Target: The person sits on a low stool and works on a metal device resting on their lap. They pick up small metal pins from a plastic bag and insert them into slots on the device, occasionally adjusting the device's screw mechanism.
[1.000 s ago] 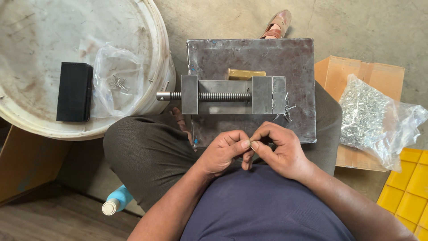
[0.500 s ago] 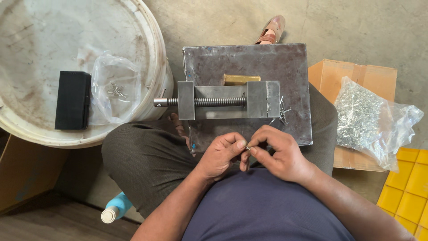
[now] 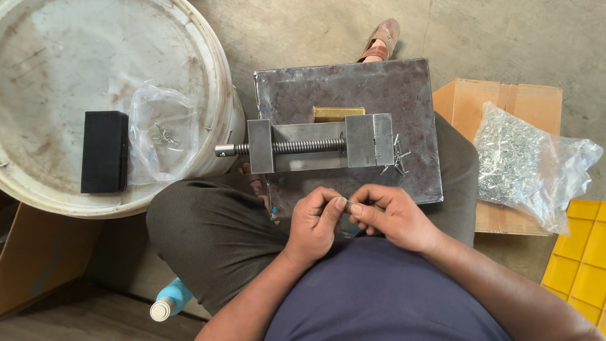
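My left hand (image 3: 315, 222) and my right hand (image 3: 390, 216) meet fingertip to fingertip just below the near edge of a grey steel plate (image 3: 353, 85) that rests on my lap. Between the pinched fingers is a small thin metal piece (image 3: 346, 204), mostly hidden. On the plate lies a small steel vise (image 3: 315, 146) with a threaded screw, a brass block (image 3: 338, 113) behind it, and a little heap of thin metal pins (image 3: 398, 158) at its right end.
A large white drum lid (image 3: 57, 57) at the left carries a black block (image 3: 104, 151) and a clear bag with a few pins (image 3: 161, 136). At the right, a full bag of pins (image 3: 527, 164) lies on a cardboard box (image 3: 499, 101). Yellow crate (image 3: 577, 259) lower right; bottle (image 3: 167, 303) by my knee.
My hands stay together at the plate's near edge, fingers shifting slightly on the small piece. The view has drifted a little; nothing else has moved.
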